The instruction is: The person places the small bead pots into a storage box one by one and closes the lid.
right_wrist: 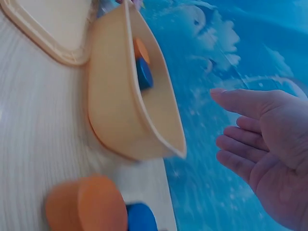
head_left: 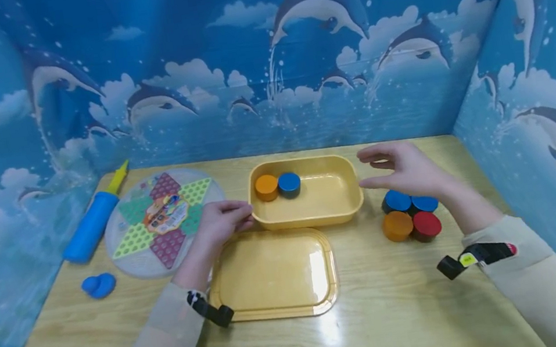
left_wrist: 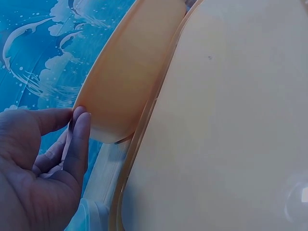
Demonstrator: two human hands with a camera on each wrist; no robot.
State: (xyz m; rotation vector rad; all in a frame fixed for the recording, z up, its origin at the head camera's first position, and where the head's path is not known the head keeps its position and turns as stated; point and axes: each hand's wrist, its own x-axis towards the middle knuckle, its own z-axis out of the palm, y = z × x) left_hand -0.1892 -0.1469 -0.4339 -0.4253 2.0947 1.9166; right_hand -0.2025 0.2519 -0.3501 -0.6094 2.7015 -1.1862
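Note:
A yellow plastic tub [head_left: 310, 221] stands on the table, holding an orange round block [head_left: 266, 188] and a blue round block [head_left: 289, 185] side by side at its left end. My left hand [head_left: 224, 221] pinches the tub's left rim between thumb and fingertips, as the left wrist view shows. Off the tub's right end, my right hand [head_left: 404, 170] is in the air with fingers apart and nothing in it. Below that hand stand several round blocks: an orange one [head_left: 398, 226], a red one [head_left: 426, 225] and blue ones [head_left: 397, 200].
In front of the tub lies a flat yellow lid [head_left: 272, 274]. To the left are a star-patterned round game board [head_left: 133, 260], a blue pump with a yellow nozzle [head_left: 92, 224] and a small blue piece [head_left: 99, 285]. A dolphin-print curtain [head_left: 261, 123] stands behind the table.

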